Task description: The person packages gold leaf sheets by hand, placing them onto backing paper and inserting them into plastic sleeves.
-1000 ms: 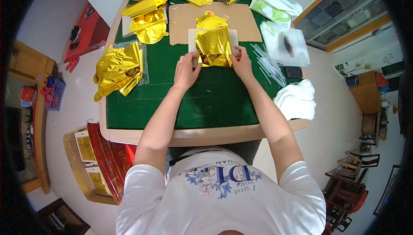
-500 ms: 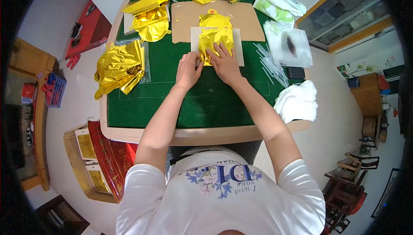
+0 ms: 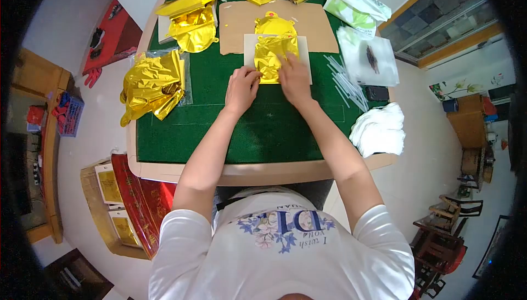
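A gold foil balloon [image 3: 269,61], uninflated and folded over, lies on a pale board [image 3: 249,53] on the green tabletop. Its upper part, with a small red mark, reaches past the board onto a brown cardboard sheet [image 3: 236,28]. My left hand [image 3: 241,88] is at the lower left edge of the foil, fingers curled and closed on that edge. Over the lower right side of the foil is my right hand [image 3: 296,80], its fingers smeared by motion, so their grip cannot be made out.
More gold foil balloons [image 3: 153,83] lie in clear bags at the left and along the back. To the right are white sticks [image 3: 346,83], a black box [image 3: 377,93], a clear plastic pack [image 3: 379,53], a green-white bag [image 3: 357,6] and a white bundle [image 3: 379,129].
My right hand has slid a little right and down from lying spread on the foil, uncovering more of it. My left hand has shifted slightly along the left edge.
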`<state>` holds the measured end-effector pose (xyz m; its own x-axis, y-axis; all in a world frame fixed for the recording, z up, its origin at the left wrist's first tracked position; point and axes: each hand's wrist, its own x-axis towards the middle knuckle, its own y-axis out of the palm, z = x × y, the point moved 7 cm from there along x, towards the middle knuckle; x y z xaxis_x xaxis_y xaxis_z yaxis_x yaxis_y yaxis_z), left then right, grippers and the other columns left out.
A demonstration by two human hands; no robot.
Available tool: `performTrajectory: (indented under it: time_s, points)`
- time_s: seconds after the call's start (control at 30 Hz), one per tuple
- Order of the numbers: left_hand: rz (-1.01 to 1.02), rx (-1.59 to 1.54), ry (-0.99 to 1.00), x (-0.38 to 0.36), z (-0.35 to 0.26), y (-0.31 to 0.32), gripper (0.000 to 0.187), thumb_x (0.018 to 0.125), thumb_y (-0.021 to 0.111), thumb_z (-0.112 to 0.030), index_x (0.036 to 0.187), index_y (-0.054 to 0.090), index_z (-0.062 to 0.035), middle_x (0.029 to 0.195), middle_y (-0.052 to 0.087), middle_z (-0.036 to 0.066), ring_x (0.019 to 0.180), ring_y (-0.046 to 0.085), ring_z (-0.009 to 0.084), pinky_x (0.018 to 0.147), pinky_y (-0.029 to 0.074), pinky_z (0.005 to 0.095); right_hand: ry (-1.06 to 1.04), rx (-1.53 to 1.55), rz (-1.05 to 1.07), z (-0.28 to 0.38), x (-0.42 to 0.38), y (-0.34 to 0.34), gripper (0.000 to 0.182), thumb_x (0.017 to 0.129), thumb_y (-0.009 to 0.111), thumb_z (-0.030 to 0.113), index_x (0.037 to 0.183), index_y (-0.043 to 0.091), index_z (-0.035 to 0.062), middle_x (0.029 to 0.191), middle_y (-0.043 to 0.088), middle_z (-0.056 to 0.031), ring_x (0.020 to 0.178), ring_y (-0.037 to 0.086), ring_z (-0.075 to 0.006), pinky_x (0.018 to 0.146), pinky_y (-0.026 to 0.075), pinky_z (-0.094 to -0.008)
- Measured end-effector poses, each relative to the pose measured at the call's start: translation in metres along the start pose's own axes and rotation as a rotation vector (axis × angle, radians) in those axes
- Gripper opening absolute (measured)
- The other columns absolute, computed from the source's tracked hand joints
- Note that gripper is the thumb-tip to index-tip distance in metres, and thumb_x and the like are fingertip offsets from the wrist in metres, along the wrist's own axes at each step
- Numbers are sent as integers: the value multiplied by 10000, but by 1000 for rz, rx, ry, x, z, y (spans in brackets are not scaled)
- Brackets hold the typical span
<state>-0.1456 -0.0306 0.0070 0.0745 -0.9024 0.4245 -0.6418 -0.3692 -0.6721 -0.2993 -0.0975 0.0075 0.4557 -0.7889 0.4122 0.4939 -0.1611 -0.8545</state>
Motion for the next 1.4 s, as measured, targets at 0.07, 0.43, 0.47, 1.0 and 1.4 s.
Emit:
performTrajectory:
  time_s: [0.07, 0.43, 0.47, 1.0, 1.4]
  points:
    - [2, 8, -1, -1, 0, 2, 180, 835, 652, -85, 1013, 676, -79, 1060, 600, 77, 1009, 558, 284, 889, 457, 389, 1, 28, -203, -3, -1, -19, 305, 901, 574, 158, 1193, 588, 71, 1128, 606, -169, 1061, 565, -337, 926, 432, -428]
    - [13, 28, 19, 1, -2, 0, 212, 821, 648, -51, 1031, 670, -66, 1075, 598, 77, 1024, 557, 286, 896, 461, 384, 889, 262, 336, -101, 6, 16, 375, 739, 730, 432, 888, 704, 88, 887, 713, -87, 901, 673, -266, 826, 505, -396]
    - [12, 33, 23, 1, -2, 1, 214, 820, 649, -47, 1033, 668, -63, 1078, 597, 78, 1026, 557, 286, 898, 460, 384, 886, 248, 345, -105, 7, 21, 366, 736, 730, 425, 901, 714, 99, 894, 718, -81, 912, 674, -260, 856, 487, -431]
    - [40, 48, 27, 1, -1, 2, 246, 816, 650, -41, 1059, 666, -72, 1089, 597, 73, 1035, 553, 288, 909, 452, 388, 951, 126, 365, -93, 15, 10, 231, 793, 680, 327, 907, 723, 131, 916, 713, -77, 885, 675, -257, 810, 493, -413]
    - [11, 43, 41, 1, -1, 1, 205, 828, 641, -76, 1030, 675, -78, 1075, 603, 59, 1033, 552, 263, 891, 442, 379, 805, 92, 6, -117, 9, -2, 294, 818, 656, 318, 927, 602, 50, 928, 666, -178, 914, 641, -346, 802, 510, -423]
